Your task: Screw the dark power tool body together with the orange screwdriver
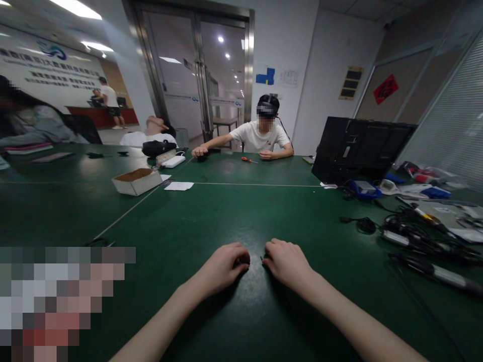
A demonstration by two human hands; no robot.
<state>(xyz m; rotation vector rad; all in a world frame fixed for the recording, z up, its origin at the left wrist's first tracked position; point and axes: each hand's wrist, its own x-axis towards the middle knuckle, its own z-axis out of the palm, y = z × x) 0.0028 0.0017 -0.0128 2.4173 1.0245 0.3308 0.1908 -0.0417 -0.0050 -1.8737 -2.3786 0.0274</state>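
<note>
My left hand (231, 262) rests on the green table (211, 213), fingers curled toward the thumb. A dark spot shows between its thumb and fingers, too small to name. Facing it across a narrow gap, my right hand (289, 260) is also curled on the tabletop. A tiny dark tip pokes out by its thumb and index finger; the rest is hidden. The hands do not touch each other.
A white open box (136, 184) and a paper sheet (179, 186) lie ahead left. Opposite sits a person (260, 133) near an orange-handled screwdriver (247, 159). To the right are a black monitor (360, 148) and tangled cables (418, 234). A pixelated patch covers the lower left.
</note>
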